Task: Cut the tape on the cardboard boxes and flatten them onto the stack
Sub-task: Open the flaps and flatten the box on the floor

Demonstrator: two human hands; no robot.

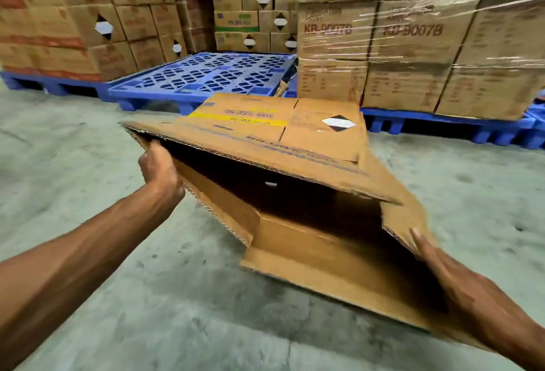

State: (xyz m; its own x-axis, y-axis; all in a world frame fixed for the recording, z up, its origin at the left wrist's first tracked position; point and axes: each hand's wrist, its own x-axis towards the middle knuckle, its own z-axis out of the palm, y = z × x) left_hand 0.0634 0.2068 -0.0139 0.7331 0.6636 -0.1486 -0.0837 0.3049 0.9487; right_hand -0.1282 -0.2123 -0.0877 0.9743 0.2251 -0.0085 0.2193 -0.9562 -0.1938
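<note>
The cardboard box (295, 193) hangs between the two hands, half collapsed, its open end gaping toward the person and its long axis running from the left hand up and away down to the right hand close in. Nearest is the right hand (460, 279), fingers out flat, pressed against the outer face of the side panel at the box's near right corner; it looks like a flat press, not a closed grip, though the palm side is hidden. Farther out and higher, the left hand (157, 165) is curled tight over the corrugated edge at the box's left corner, thumb side hidden inside the opening. So the hands are well apart, one at each end of the mouth, the right nearer the body. The box is off the concrete floor (147, 311) or barely brushing it; I cannot tell which. Flattening probably means pushing those two corners in opposite directions until the panels meet. Beyond the box lies a bare blue plastic pallet (200, 75), and to its right shrink-wrapped cartons (413, 40) stand stacked. No flattened stack shows.
</note>
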